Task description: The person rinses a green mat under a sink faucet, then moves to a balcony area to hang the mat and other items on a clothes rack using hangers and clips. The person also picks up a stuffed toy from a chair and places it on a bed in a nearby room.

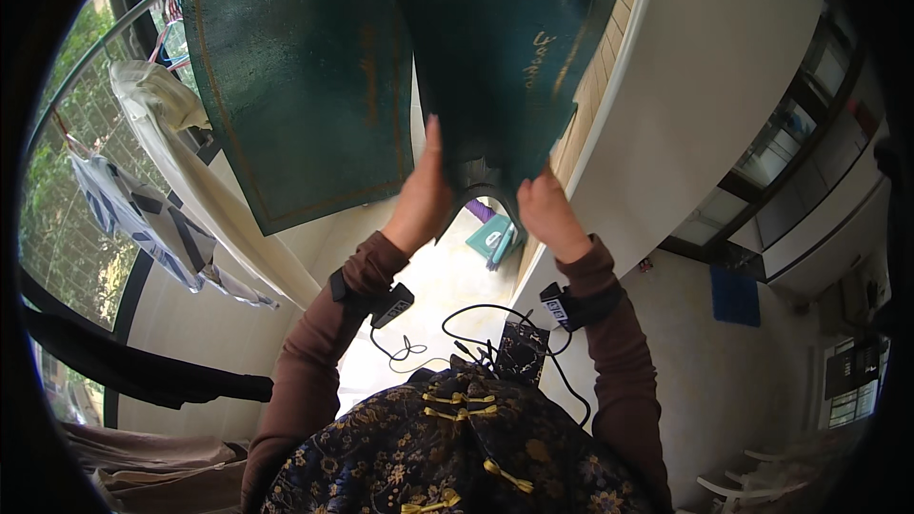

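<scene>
A dark green mat (500, 64) with gold lettering and border lines hangs in front of me, its lower end bent into a curve. My left hand (425, 193) grips its left edge, the thumb pointing up along the surface. At the right edge, my right hand (550, 207) holds the mat with curled fingers. A second green mat (307, 93) with a gold border hangs to the left, apart from my hands. What holds the upper ends of both mats is out of view.
Left, a metal rail (107, 36) carries a white garment (193, 135) and a patterned garment (143, 214) beside the window. A teal dustpan and brush (493, 239) lie low beyond the mat. Black cables (485, 350) dangle near my wrists. A white wall (685, 71) rises at the right.
</scene>
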Demonstrator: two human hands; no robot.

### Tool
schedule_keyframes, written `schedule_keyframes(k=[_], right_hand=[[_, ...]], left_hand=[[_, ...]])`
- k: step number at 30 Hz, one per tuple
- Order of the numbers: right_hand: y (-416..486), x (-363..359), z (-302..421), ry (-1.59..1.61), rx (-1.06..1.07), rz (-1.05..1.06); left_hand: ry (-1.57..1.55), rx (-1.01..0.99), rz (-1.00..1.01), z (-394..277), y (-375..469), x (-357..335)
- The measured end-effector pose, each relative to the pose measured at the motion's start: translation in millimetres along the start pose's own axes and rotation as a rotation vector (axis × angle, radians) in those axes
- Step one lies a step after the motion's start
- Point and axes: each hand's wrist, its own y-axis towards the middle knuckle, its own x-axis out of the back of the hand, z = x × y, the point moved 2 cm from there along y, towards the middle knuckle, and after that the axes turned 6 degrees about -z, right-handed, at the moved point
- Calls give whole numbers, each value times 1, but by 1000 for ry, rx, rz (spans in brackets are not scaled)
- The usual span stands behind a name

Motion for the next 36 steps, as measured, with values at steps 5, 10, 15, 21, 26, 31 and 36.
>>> schedule_keyframes(k=[5, 10, 15, 21, 26, 31, 36], right_hand=[[5, -17, 13, 121, 60, 4], [34, 32, 4, 377, 59, -45], [64, 77, -2, 587, 211, -398], [91, 87, -4, 572, 192, -261], [103, 79, -9, 236, 72, -243], [108, 79, -4, -309, 133, -312], [109, 77, -3, -644, 145, -420]], left_hand=[[35, -129, 163, -25, -6, -17], [30, -207, 59, -25, -6, 3], [23, -28, -9, -5, -7, 32], [-195, 105, 103, 9, -1, 39], [-253, 268, 1, 14, 34, 50], [240, 2, -94, 7, 67, 49], [395, 11, -153, 9, 71, 49]])
